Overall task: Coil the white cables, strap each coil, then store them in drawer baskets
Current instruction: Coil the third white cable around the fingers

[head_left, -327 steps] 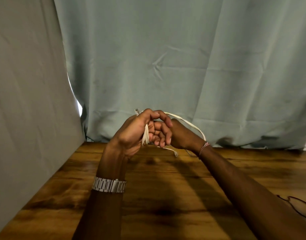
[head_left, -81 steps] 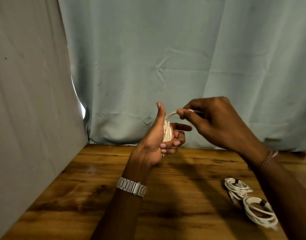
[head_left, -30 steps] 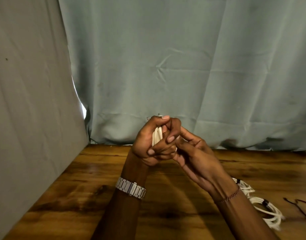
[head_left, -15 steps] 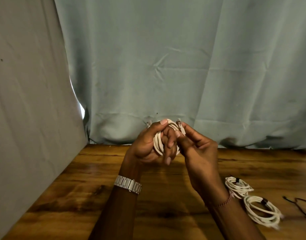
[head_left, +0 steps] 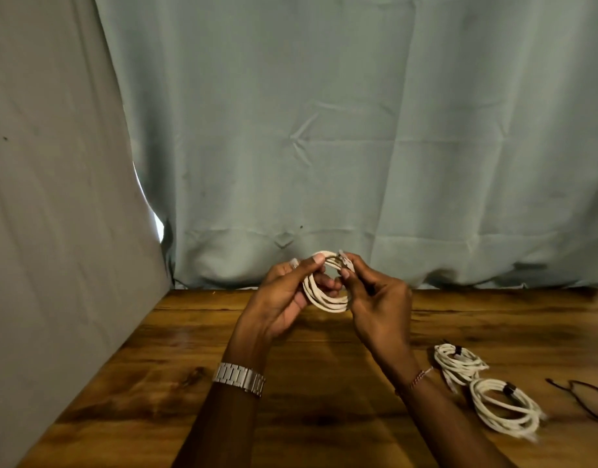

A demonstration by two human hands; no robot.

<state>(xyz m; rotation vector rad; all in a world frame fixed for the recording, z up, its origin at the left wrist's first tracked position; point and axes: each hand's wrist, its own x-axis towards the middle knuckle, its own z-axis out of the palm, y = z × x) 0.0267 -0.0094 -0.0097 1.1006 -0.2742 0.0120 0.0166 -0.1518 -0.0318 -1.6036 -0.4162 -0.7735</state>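
Above the far half of the wooden table (head_left: 196, 336), both hands hold one white cable coil (head_left: 325, 300) in the air, clear of the surface. Left hand (head_left: 280, 300): fingers curled through the loop, thumb on its upper rim, gripping it. Right hand (head_left: 378, 304): thumb and forefinger pinch the coil's upper right edge, where a connector end shows; the plug type is too small to read. Fingers hide the coil's left and right arcs. The loop's opening faces roughly toward the camera; it reads as slightly taller than wide.

On the table to the right lie two strapped coils, nearer coil (head_left: 505, 408) and farther coil (head_left: 459, 361), just beside each other, each with a dark strap. Thin dark ties (head_left: 581, 391) run off the right edge, cut off. Grey-green curtain (head_left: 358, 130) behind.
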